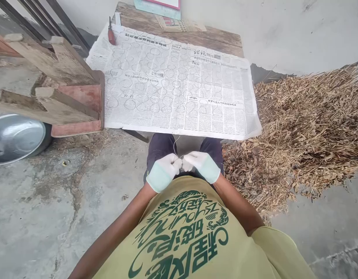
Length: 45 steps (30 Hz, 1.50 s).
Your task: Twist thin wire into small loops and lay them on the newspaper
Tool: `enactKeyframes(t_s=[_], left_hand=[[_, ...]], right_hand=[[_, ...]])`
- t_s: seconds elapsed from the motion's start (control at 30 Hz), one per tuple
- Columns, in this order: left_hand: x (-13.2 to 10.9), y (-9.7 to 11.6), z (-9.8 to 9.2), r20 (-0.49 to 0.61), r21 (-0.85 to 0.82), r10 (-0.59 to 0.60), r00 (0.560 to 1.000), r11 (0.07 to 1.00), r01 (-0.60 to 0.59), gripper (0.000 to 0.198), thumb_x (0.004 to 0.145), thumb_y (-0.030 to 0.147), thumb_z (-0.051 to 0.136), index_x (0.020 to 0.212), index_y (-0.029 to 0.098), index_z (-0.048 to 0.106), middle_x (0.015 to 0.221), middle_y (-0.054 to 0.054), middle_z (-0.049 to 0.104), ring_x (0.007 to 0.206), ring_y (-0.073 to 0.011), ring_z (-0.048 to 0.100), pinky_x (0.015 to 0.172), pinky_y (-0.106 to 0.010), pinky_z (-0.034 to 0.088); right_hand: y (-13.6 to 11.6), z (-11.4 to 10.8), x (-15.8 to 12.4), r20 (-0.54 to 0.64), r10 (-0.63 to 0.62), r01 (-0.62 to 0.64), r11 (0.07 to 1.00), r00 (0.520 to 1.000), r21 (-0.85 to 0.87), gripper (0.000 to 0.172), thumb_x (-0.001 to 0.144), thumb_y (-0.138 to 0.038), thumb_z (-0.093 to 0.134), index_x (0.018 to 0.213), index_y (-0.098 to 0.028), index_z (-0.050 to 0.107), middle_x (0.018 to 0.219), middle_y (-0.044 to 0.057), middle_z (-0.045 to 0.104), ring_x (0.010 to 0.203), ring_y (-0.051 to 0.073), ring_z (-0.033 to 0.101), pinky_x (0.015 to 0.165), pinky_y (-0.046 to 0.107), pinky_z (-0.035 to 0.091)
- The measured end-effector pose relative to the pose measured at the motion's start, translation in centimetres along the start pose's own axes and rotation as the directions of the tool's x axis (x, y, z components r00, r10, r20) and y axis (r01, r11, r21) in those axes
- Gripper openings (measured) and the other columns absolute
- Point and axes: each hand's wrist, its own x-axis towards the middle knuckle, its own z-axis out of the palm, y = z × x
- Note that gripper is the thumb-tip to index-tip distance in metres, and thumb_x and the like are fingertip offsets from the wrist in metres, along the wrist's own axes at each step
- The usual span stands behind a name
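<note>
My left hand (168, 167) and my right hand (200, 162) meet over my lap, both in white gloves with pale green cuffs. Their fingers are closed and pinch a thin pale wire (174, 145), which curves up from between them toward the table edge. Whatever else the fingertips may hold is hidden. Just beyond the hands, newspaper sheets (173, 89) cover a wooden table. Many thin round outlines show across the paper; I cannot tell whether they are drawn or are rings lying there. A red-handled tool (111, 35) with a thin dark shaft lies at the paper's far left.
An upturned wooden stool or chair (77, 91) stands left of the table, beside a metal basin (18, 135) on the concrete floor (109, 174). Dry straw and stalks (307, 128) are heaped to the right. A pink-edged board (161, 6) sits at the back against the wall.
</note>
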Motion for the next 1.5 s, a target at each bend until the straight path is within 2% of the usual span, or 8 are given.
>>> enactKeyframes(t_s=[0.13,0.3,0.57,0.73,0.83,1.07,1.27,1.5], left_hand=[[0.8,-1.1,0.8,-0.062,0.029,-0.019,0.998,0.999,0.020,0.025,0.091,0.039,0.054,0.074,0.024,0.064,0.079,0.002,0.074,0.076,-0.0165,0.066,0.074,-0.027,0.047],[1.6,-1.4,1.6,-0.049,-0.081,-0.099,0.994,0.992,0.095,0.041,0.087,0.029,0.058,0.125,0.021,0.070,0.098,-0.001,0.079,0.092,-0.0187,0.073,0.090,-0.028,0.054],[0.7,0.9,1.5,-0.101,0.164,-0.177,0.979,0.968,0.191,0.046,0.090,0.015,0.053,0.130,0.021,0.075,0.123,-0.005,0.078,0.109,-0.0226,0.073,0.106,-0.028,0.050],[0.4,0.9,1.3,-0.071,0.191,-0.144,0.987,0.969,0.155,0.044,0.092,0.017,0.049,0.125,0.021,0.078,0.117,-0.005,0.080,0.104,-0.0239,0.074,0.099,-0.032,0.054],[0.4,0.6,1.0,-0.044,0.037,-0.153,0.987,0.987,0.154,0.042,0.092,0.019,0.048,0.121,0.018,0.078,0.101,-0.005,0.082,0.091,-0.0203,0.075,0.089,-0.029,0.059],[-0.1,0.4,0.9,0.095,-0.264,-0.163,0.982,0.947,0.183,0.041,0.092,0.027,0.049,0.123,0.012,0.072,0.068,-0.003,0.075,0.062,-0.0158,0.070,0.064,-0.026,0.059],[-0.4,-0.1,0.1,0.257,-0.342,-0.114,0.960,0.918,0.201,0.040,0.088,0.031,0.054,0.117,0.011,0.072,0.060,0.000,0.069,0.048,-0.0141,0.063,0.051,-0.026,0.054],[-0.6,-0.2,-2.1,0.486,-0.432,0.022,0.874,0.875,0.219,0.048,0.083,0.054,0.072,0.109,0.013,0.075,0.061,-0.002,0.068,0.049,-0.0163,0.065,0.049,-0.028,0.054]], right_hand=[[0.6,0.5,-0.1,-0.002,-0.047,0.047,0.999,0.999,0.012,0.035,0.089,-0.042,0.063,0.066,-0.016,0.070,0.066,0.004,0.072,0.061,0.013,0.065,0.063,0.026,0.052],[1.2,0.5,0.3,0.025,-0.044,0.044,0.999,0.999,0.000,0.037,0.089,-0.041,0.060,0.061,-0.017,0.066,0.061,0.003,0.070,0.057,0.012,0.063,0.060,0.025,0.049],[1.8,0.8,0.5,-0.010,0.009,-0.010,0.999,1.000,-0.052,0.037,0.089,-0.035,0.058,0.056,-0.018,0.064,0.056,0.002,0.067,0.051,0.011,0.058,0.055,0.023,0.046],[1.7,0.6,0.7,0.007,0.040,-0.040,0.998,0.999,-0.048,0.037,0.088,-0.038,0.061,0.058,-0.018,0.066,0.056,0.002,0.066,0.051,0.011,0.058,0.054,0.024,0.047],[1.4,0.3,0.7,-0.003,0.024,-0.024,0.996,1.000,-0.083,0.036,0.089,-0.042,0.064,0.063,-0.017,0.067,0.063,0.004,0.070,0.055,0.012,0.061,0.057,0.024,0.049],[1.1,-0.5,1.3,-0.132,-0.108,0.099,0.993,0.985,-0.069,0.030,0.083,-0.028,0.068,0.110,-0.019,0.077,0.090,0.003,0.078,0.077,0.014,0.069,0.080,0.030,0.058],[0.9,-1.3,1.2,-0.029,-0.223,0.223,0.975,0.974,0.010,0.022,0.087,-0.034,0.068,0.098,-0.020,0.081,0.083,0.002,0.078,0.077,0.016,0.072,0.082,0.032,0.060],[-0.4,-2.3,0.8,0.042,-0.146,0.147,0.988,0.988,-0.037,0.023,0.081,-0.033,0.071,0.094,-0.018,0.082,0.081,0.003,0.079,0.075,0.019,0.073,0.081,0.036,0.063]])
